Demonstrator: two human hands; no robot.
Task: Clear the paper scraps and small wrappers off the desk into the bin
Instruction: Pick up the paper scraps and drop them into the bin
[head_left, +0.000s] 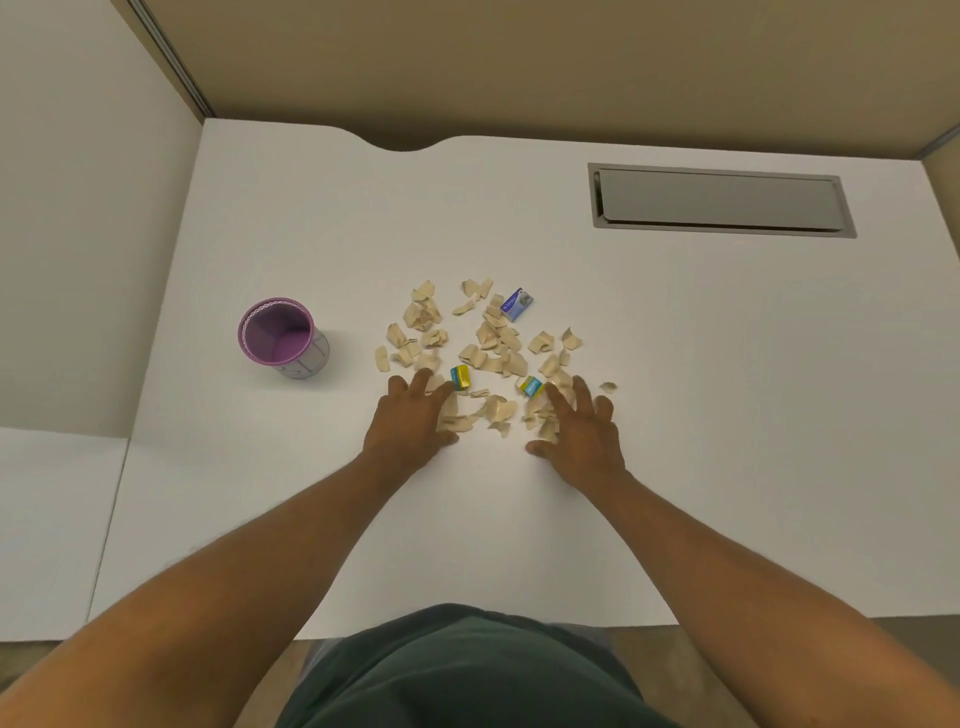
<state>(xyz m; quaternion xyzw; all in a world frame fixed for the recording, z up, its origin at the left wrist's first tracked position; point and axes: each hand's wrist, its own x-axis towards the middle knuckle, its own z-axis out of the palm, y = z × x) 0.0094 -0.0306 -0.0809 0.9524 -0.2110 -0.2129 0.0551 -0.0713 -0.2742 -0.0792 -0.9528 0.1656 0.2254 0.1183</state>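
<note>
Several beige paper scraps (493, 343) lie scattered in the middle of the white desk (727, 364). Among them are two small yellow-and-blue wrappers (460, 376) (531, 386) and a small blue-and-white box (517, 304) at the far edge of the pile. A purple-rimmed mesh bin (283, 336) stands upright and empty to the left of the scraps. My left hand (413, 423) rests flat on the near left edge of the pile, fingers spread. My right hand (584, 431) lies flat on the near right edge, fingers spread over some scraps. Neither hand grips anything.
A grey cable hatch (719, 200) is set into the desk at the far right. Beige partition walls (467, 62) enclose the back and the left side. A lower white surface (52, 519) adjoins the desk on the left.
</note>
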